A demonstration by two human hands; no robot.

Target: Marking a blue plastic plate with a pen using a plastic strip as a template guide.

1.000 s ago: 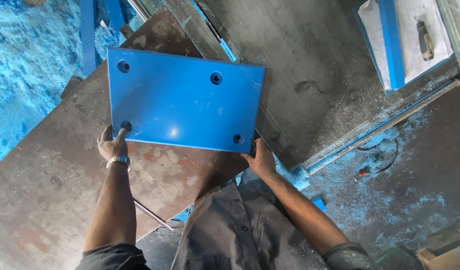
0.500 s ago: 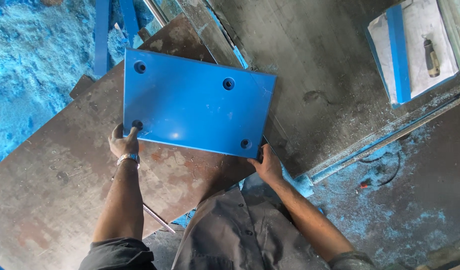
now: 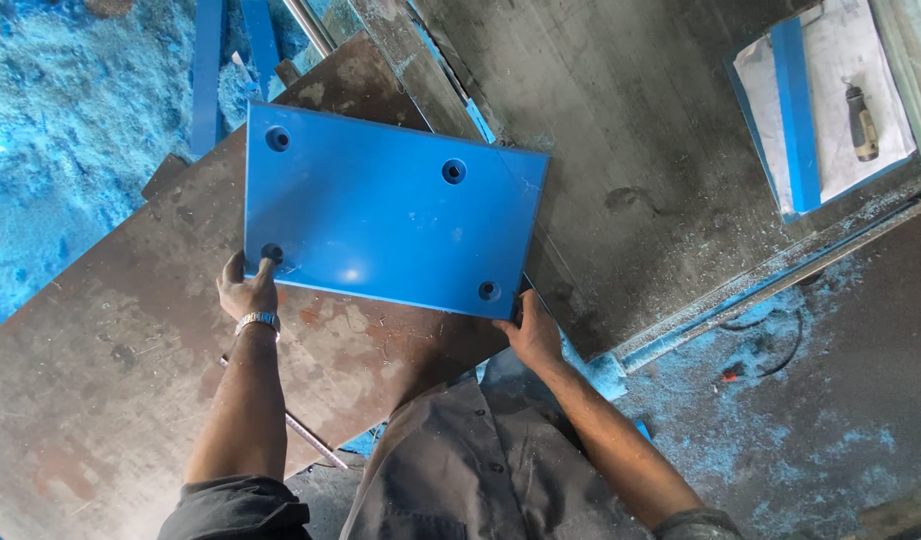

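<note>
A thick blue rectangular plate (image 3: 381, 215) with a round hole near each corner lies over a rusty brown metal table (image 3: 101, 380). My left hand (image 3: 247, 288) grips its near left corner, thumb beside the corner hole; a metal watch sits on that wrist. My right hand (image 3: 530, 330) holds the near right corner from below the edge. Both hands carry the plate just above or on the table; I cannot tell whether it touches.
A dark grey metal surface (image 3: 621, 130) lies beyond the plate. At the upper right a white sheet with a blue strip (image 3: 797, 110) and a small tool (image 3: 861, 122) lie on a board. Blue shavings (image 3: 71, 130) cover the floor at left and lower right. A thin rod (image 3: 311, 435) sticks out under the table.
The blue plate has shifted slightly to the right and away from me in view, with both hands still on its near corners.
</note>
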